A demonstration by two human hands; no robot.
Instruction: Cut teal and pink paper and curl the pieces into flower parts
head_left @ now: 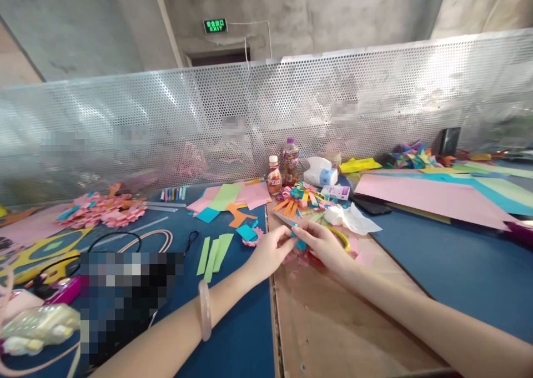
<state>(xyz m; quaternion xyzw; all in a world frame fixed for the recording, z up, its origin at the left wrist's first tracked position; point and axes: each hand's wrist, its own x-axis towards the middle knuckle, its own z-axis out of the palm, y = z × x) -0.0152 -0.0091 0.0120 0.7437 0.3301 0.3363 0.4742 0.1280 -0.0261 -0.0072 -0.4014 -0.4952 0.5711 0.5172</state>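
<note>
My left hand [270,251] and my right hand [323,243] meet over the wooden board, fingertips pinched close together. Between them is a small blue piece of paper [300,245], partly covered by the fingers. The grey blades of a pair of scissors [285,218] point up and left past my fingertips. Their yellow handle [343,238] shows beyond my right hand, which hides the middle; whether that hand also grips them I cannot tell. A pink scalloped paper ring [252,241] with a blue square [246,232] on it lies just left of my left hand.
Behind my hands are a colourful paper-strip flower [303,195], two bottles [274,177], a tissue box [328,176] and crumpled tissue [353,218]. Green strips [213,257] lie left, with pink paper flowers [100,208] farther off. Large pink sheets [428,195] lie right. A perforated metal panel [375,100] stands behind.
</note>
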